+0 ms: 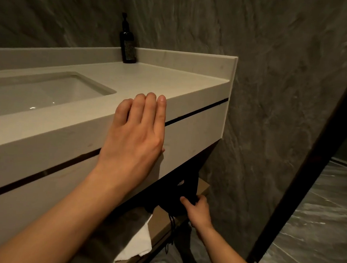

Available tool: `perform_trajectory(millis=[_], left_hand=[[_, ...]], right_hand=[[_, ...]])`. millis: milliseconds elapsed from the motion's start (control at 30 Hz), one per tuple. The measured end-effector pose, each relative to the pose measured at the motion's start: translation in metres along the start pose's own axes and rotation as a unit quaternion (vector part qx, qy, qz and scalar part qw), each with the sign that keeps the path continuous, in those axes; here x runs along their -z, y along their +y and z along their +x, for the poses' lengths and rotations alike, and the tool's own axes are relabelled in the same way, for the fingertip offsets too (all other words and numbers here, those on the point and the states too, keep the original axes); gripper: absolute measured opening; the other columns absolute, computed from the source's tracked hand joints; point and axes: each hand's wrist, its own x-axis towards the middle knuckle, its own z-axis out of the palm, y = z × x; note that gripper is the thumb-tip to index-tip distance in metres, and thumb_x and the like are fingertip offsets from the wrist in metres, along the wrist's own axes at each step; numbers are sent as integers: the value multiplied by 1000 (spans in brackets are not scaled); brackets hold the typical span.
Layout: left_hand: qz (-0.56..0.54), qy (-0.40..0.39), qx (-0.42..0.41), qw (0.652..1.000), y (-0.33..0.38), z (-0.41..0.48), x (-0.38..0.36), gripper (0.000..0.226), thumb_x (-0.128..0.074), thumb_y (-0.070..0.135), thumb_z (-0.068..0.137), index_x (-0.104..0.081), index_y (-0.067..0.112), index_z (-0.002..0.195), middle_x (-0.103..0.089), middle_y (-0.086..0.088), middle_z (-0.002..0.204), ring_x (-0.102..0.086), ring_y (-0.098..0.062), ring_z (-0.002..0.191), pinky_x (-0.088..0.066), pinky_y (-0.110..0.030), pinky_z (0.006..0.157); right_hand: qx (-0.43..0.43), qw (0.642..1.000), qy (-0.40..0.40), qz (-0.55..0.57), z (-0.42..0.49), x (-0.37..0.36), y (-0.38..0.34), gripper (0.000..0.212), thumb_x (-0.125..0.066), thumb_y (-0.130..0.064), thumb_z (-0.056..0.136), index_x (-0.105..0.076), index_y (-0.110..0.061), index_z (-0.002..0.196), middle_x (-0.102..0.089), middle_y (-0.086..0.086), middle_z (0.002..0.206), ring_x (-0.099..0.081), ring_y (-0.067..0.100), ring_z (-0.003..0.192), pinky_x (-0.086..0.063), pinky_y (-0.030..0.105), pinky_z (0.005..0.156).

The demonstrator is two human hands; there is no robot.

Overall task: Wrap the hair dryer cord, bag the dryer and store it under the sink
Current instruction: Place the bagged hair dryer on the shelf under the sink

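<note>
The fingers [147,107] of the left hand [135,132] lie flat and close together, tips hooked over the front edge of the desk [151,78], palm pressed against its pale front panel; they hold nothing. Lower down, the fingers [185,201] of the right hand [198,211] are curled shut on the dark drawstring bag [176,191], pinching its cloth near the lower right side. The bag sits under the desk on a tan shelf [202,187], mostly in shadow, with a small pale striped mark showing on its face. Black drawstrings [171,227] hang down from the bag past the shelf's front edge. The dryer itself cannot be seen; whether it is inside the bag cannot be told. Left of the bag, a white folded towel [138,244] lies on the shelf, its corner drooping over the edge. On top, a rectangular sink basin [54,90] is sunk into the desk left of the left hand, and a dark pump bottle [127,44] stands upright in the back corner against the grey stone wall [273,97]. Grey marbled floor [315,233] shows at lower right.
</note>
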Motion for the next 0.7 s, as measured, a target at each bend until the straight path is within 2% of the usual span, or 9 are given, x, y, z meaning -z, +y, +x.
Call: perform_trajectory(millis=[67, 167, 233, 300, 433, 600, 700], left_hand=[[2, -3, 3, 1000, 1, 0, 0, 89, -60, 35, 91, -11, -9, 152, -34, -30, 147, -34, -46, 135, -24, -53, 112], [7, 1, 9, 1000, 2, 0, -1, 84, -59, 28, 92, -13, -10, 152, -35, -31, 146, -35, -47, 135, -24, -53, 111], [6, 2, 8, 1000, 2, 1, -1, 85, -59, 30, 93, -13, -9, 152, -34, -31, 147, -34, -47, 136, -23, -53, 111], [10, -1, 6, 1000, 3, 1, -2, 91, -58, 42, 93, -11, -8, 153, -32, -30, 149, -32, -46, 137, -22, -52, 111], [11, 1, 9, 1000, 4, 1, 1, 98, -41, 66, 94, -13, -8, 153, -35, -30, 148, -34, -44, 136, -24, -51, 111], [-26, 8, 17, 999, 4, 2, 1, 91, -22, 66, 98, -17, -7, 153, -38, -29, 146, -36, -44, 135, -26, -51, 110], [-42, 6, 24, 999, 5, 2, -2, 86, -19, 62, 100, -19, -7, 152, -39, -29, 146, -36, -44, 135, -25, -52, 111]], right_hand=[[55, 996, 47, -53, -12, -2, 5, 77, -79, -34, 89, -45, -2, 150, -50, 15, 145, -54, 31, 134, -43, 33, 113], [108, 988, 32, -109, -18, -8, 8, 64, -72, -22, 97, -47, -4, 153, -52, 14, 150, -52, 28, 139, -39, 29, 114], [114, 985, 19, -130, -14, -14, 5, 61, -69, -21, 99, -47, -5, 153, -52, 14, 152, -52, 27, 140, -38, 29, 116], [115, 983, 14, -141, -8, -21, -1, 60, -67, -21, 100, -46, -5, 154, -52, 14, 154, -51, 27, 142, -37, 28, 117], [122, 977, 3, -173, 4, -37, -11, 58, -61, -21, 104, -43, -6, 156, -50, 14, 157, -50, 27, 143, -37, 29, 117], [123, 973, 2, -198, 17, -51, -16, 57, -57, -25, 106, -42, -5, 157, -48, 13, 159, -47, 28, 145, -35, 31, 119], [140, 952, 27, -271, 26, -52, -14, 45, -58, -31, 103, -58, -9, 142, -62, 9, 144, -55, 28, 132, -44, 35, 108]])
